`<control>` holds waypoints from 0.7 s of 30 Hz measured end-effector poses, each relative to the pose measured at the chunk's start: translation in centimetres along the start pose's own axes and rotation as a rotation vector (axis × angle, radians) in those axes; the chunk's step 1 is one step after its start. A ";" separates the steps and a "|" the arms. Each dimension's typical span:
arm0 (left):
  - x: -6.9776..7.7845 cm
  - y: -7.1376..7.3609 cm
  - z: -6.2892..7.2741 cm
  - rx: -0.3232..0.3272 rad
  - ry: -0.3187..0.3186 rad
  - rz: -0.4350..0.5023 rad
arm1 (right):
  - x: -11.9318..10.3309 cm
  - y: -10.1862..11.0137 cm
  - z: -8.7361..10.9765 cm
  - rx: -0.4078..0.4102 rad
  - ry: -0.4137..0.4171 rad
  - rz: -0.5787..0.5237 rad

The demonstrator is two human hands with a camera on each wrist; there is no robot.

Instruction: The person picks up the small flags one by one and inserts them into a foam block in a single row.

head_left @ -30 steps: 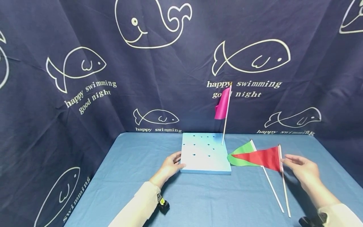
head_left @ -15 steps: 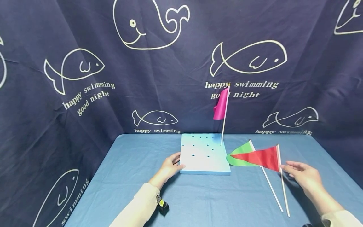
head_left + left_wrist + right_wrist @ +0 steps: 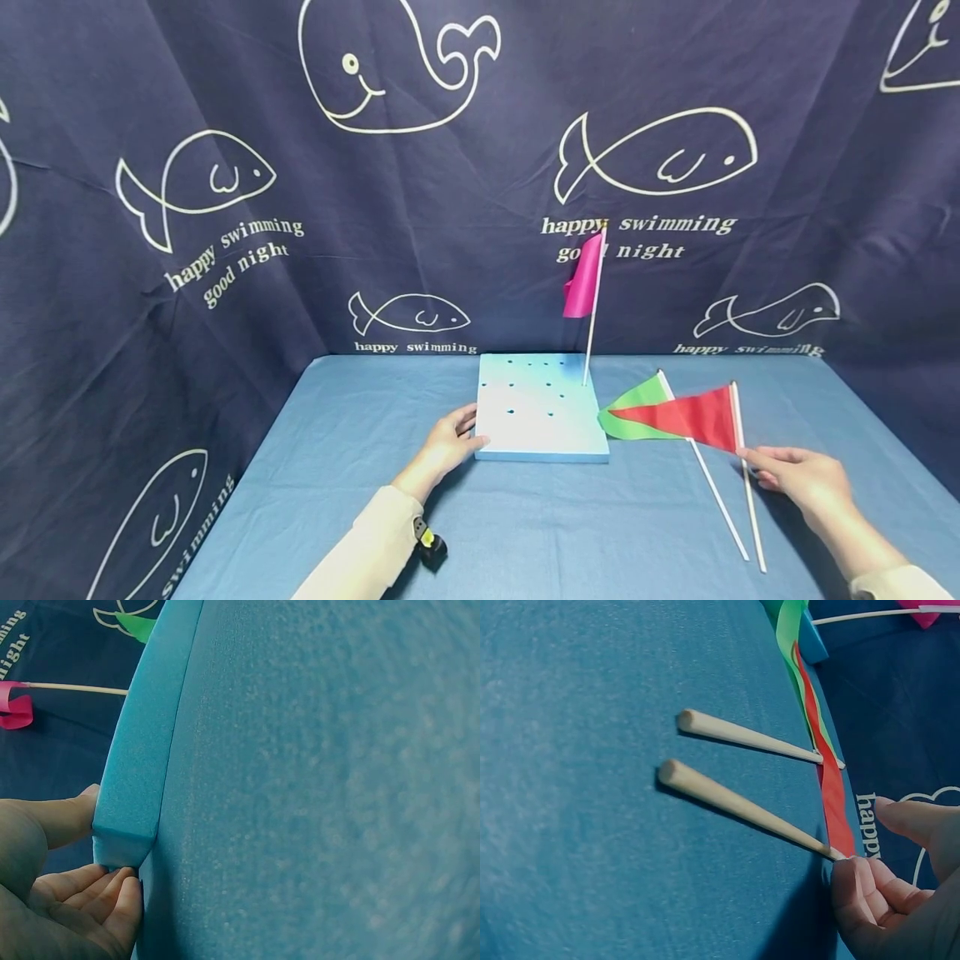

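Observation:
A light-blue foam board (image 3: pixel 540 433) with several small holes lies on the table. My left hand (image 3: pixel 447 440) grips its near left corner; in the left wrist view, the thumb (image 3: pixel 71 817) is on its face and the fingers are against its side. A pink flag (image 3: pixel 583 283) stands upright in the board's right side. To the right, a red flag (image 3: pixel 705 415) lies partly over a green flag (image 3: pixel 645 396), their wooden sticks towards me. My right hand (image 3: pixel 806 479) touches the red flag's stick (image 3: pixel 735 802) just below the cloth, fingers bent, thumb raised apart from them.
Blue cloth (image 3: pixel 570 533) covers the table. Behind it hangs a dark blue curtain (image 3: pixel 450 208) with white fish drawings and lettering. A small black wrist device (image 3: pixel 431 546) sits at the left sleeve.
My right hand has come down slightly along the red flag's stick, its fingertips now touching it just below the cloth. The left hand, board and flags have kept their places.

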State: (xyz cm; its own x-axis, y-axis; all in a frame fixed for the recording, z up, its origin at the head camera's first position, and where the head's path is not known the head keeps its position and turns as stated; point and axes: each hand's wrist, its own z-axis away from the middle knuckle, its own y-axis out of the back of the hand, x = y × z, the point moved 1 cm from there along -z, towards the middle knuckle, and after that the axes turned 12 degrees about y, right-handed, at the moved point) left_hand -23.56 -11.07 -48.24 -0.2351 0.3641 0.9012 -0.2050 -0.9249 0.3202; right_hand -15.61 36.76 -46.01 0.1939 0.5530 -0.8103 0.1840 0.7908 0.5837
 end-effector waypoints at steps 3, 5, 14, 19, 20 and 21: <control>0.1 0.0 0.1 -0.004 0.004 0.006 | 0.1 0.0 0.2 -0.016 -0.019 0.023; 0.2 -0.1 0.2 -0.008 0.000 0.007 | 0.2 0.0 0.3 -0.025 -0.024 0.046; 0.1 -0.1 0.2 -0.016 -0.029 0.008 | 0.1 -0.2 0.5 -0.044 -0.013 0.149; 0.1 -0.1 0.3 -0.015 -0.023 0.002 | 0.0 -0.3 0.7 -0.065 0.010 0.194; 0.1 0.0 0.3 -0.016 -0.020 0.002 | 0.0 -0.3 0.7 -0.067 0.014 0.200; 0.1 0.0 0.2 -0.017 -0.015 0.005 | -0.1 -0.4 0.7 -0.071 0.015 0.204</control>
State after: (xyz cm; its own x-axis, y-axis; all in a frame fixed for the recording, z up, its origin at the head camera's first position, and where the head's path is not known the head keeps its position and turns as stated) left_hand -23.34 -11.03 -48.14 -0.2224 0.3574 0.9071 -0.2200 -0.9248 0.3104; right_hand -15.01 36.26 -46.13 0.2057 0.7067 -0.6770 0.0745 0.6785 0.7308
